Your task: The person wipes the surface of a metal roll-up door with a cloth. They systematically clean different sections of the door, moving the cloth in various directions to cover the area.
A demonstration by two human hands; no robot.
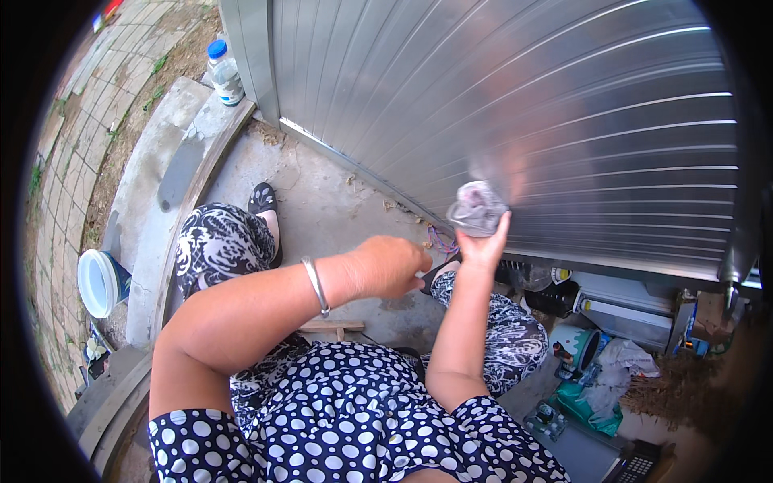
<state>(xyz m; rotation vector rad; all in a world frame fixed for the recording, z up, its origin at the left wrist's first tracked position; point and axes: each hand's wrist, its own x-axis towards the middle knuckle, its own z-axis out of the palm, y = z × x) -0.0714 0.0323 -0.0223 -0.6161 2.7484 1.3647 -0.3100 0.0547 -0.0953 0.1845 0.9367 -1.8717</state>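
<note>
My right hand (483, 245) is raised and closed round a crumpled grey cloth (478, 209) with a pinkish patch. The cloth is up against or just in front of a ribbed silver metal door (386, 88); I cannot tell whether they touch. A faint blur surrounds the cloth. My left hand (393, 267), with a silver bangle (315, 286) on its wrist, hangs in front of my body, away from the door. Its fingers curl in, and nothing shows in them.
A clear plastic bottle with a blue cap (225, 74) stands on the concrete ledge at the upper left. A white-lined bucket (101, 283) lies beyond the ledge. At the right are a black crate (555, 296), a teal container (573, 348) and plastic bags (618, 374).
</note>
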